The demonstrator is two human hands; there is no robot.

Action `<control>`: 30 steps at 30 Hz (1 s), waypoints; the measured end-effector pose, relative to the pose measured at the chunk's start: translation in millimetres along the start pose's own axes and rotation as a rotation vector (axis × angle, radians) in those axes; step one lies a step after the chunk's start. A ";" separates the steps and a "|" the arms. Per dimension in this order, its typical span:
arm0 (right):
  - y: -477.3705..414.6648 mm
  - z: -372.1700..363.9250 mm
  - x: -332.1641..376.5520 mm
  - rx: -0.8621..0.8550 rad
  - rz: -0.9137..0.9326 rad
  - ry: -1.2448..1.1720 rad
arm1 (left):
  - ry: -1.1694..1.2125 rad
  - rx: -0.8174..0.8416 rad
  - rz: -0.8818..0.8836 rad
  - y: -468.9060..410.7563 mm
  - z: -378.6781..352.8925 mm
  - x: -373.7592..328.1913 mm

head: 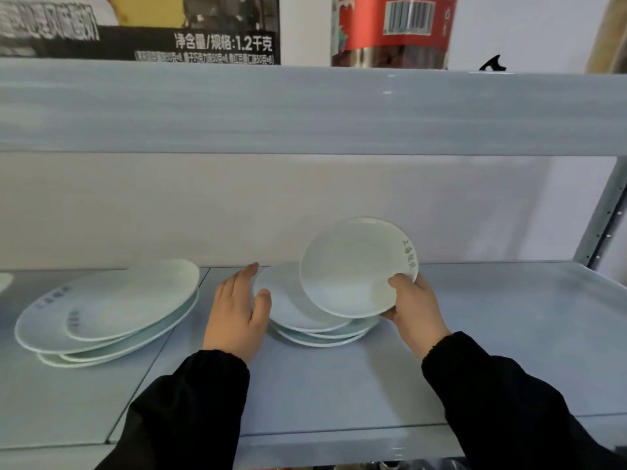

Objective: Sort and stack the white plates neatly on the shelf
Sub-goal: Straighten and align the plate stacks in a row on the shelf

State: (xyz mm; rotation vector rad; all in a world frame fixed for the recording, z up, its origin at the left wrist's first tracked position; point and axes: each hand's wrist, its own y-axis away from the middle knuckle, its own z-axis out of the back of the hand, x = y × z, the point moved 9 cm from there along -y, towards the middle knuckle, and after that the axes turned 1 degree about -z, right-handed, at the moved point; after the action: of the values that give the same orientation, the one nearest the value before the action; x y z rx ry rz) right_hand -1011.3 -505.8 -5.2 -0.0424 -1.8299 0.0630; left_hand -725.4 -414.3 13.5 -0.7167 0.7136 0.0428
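Observation:
A small white plate (353,269) with grey lettering on its rim is tilted up above a stack of small plates (298,317) in the middle of the pale blue shelf (509,351). My right hand (415,310) grips this tilted plate at its lower right rim. My left hand (237,307) rests against the left edge of the small stack, thumb on the top plate's rim. On the left lies an uneven pile of larger white plates (108,310) with a smaller plate resting on top.
The upper shelf board (305,106) hangs low over the plates, bearing a printed box (142,28) and a red-labelled jar (390,28). A metal upright (604,225) stands at the right. The white back wall (203,205) is close behind.

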 end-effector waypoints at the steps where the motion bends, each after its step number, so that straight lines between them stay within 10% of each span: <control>1: -2.2 -2.1 -1.4 -0.004 -0.006 -0.005 | 0.007 0.004 0.004 -0.5 -0.7 0.6; 11: -12.5 -6.3 -13.4 0.008 0.003 0.453 | 0.035 0.047 0.061 -6.9 -11.3 15.0; 30: 2.0 -9.4 -9.5 0.087 0.125 0.613 | 0.072 0.118 0.121 -5.5 -15.1 19.5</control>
State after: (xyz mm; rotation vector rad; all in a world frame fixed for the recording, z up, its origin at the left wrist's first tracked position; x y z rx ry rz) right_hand -999.7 -504.2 -12.1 -0.1031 -1.2088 0.1960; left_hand -717.8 -431.6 -3.2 -0.5636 0.8214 0.0849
